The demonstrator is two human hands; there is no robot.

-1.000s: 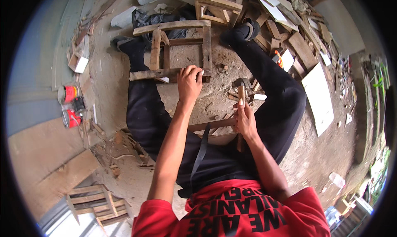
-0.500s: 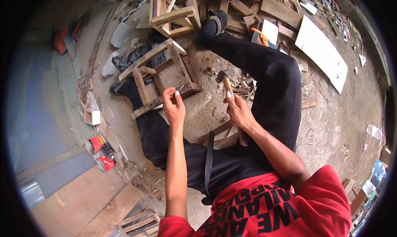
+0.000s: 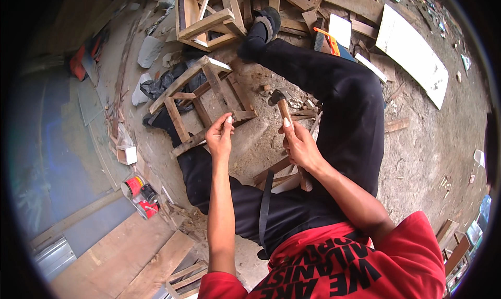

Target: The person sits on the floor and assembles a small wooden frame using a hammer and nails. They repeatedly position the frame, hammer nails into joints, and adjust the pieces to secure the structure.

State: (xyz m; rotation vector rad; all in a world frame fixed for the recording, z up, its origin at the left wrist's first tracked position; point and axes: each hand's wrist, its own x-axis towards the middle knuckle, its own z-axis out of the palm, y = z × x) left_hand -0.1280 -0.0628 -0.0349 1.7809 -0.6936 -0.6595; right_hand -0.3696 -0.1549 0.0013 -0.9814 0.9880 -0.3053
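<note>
Across dusty, scrap-strewn concrete floor [image 3: 417,158], working bare-handed between black-trousered legs [image 3: 355,121]. Hammer [image 3: 284,111]: slanting head-up out of the right hand [image 3: 302,146], being clamped firmly around the middle of its wooden handle; probably feeling rigid and head-heavy, so favouring a hold toward the handle's lower end. Wooden frame [image 3: 217,85]: lying askew just ahead of the left hand [image 3: 219,138], crossing over the left leg [image 3: 197,169]; probably handling as stiff, fairly light and rough, best being held along a long rail, away from the joints. Left hand: poising at the near rail [image 3: 191,143], pressing thumb and fingertip together; not being able to tell whether pinching anything between. Farther out: including a second wooden frame [image 3: 206,25] ahead, an orange-handled saw [image 3: 331,42] just beyond the right leg [image 3: 360,90], a white panel [image 3: 412,53] farther right and red cans [image 3: 150,209] at left.
</note>
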